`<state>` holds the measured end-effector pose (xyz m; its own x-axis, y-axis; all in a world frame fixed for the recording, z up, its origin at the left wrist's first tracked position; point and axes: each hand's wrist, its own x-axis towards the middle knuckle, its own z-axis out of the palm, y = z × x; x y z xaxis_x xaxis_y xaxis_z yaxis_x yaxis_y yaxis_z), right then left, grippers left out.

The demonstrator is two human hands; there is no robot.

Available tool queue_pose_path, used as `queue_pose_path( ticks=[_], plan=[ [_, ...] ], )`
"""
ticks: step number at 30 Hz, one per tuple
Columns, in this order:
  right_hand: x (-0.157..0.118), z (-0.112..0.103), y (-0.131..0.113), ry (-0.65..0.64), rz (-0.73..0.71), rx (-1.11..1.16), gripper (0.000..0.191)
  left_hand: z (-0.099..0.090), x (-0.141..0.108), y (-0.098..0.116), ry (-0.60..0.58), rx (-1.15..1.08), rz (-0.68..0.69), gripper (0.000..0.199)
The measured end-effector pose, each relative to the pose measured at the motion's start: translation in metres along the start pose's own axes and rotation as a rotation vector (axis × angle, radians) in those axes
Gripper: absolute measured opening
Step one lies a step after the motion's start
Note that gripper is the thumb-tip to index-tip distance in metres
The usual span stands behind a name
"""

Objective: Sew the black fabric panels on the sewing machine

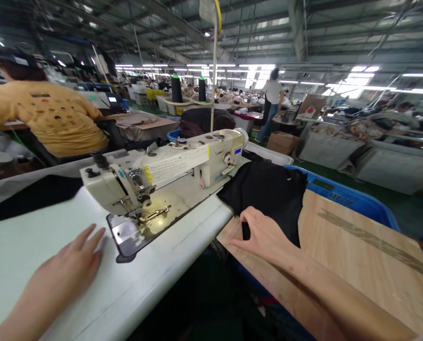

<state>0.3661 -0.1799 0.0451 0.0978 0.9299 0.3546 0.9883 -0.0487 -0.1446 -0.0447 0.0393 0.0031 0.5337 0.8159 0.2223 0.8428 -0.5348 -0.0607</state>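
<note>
My left hand (67, 267) rests over the white sewing table (183, 241), left of the needle plate, fingers apart and holding nothing. A white industrial sewing machine (183, 163) stands on the table, its lamp lighting the bed around the presser foot. No cloth shows under the foot. My right hand (263, 234) is at the near edge of a pile of black fabric (268, 187), thumb and fingers curved but apart. Part of the fabric shows between them; whether the fingertips touch it I cannot tell. The fabric lies partly on a wooden board (356, 241).
The board sits over a blue plastic crate (349, 199) at the right. More black cloth (34, 196) lies at the table's far left. Thread cones (176, 89) stand behind the machine. A person in a yellow shirt (51, 113) sits at left; another person (271, 97) stands farther back.
</note>
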Motion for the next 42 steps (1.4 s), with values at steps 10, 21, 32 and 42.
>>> queue_pose_path(
  ticks=[10, 21, 32, 42],
  plan=[
    [-0.034, 0.03, 0.014, 0.042, 0.171, -0.107, 0.016, -0.019, -0.016, 0.108, 0.092, -0.073, 0.338, 0.044],
    [-0.021, 0.03, -0.005, 0.043, 0.215, -0.168, 0.023, -0.045, -0.014, 0.197, 0.199, -0.304, 0.691, 0.034],
    [-0.027, -0.011, 0.034, 0.103, 0.167, 0.11, 0.021, -0.054, -0.019, 0.215, 0.156, -0.421, 0.653, 0.052],
    [-0.02, -0.045, 0.013, 0.201, -0.118, -0.096, 0.025, -0.067, 0.0, 0.26, 0.209, -0.576, 0.664, 0.07]
  ],
)
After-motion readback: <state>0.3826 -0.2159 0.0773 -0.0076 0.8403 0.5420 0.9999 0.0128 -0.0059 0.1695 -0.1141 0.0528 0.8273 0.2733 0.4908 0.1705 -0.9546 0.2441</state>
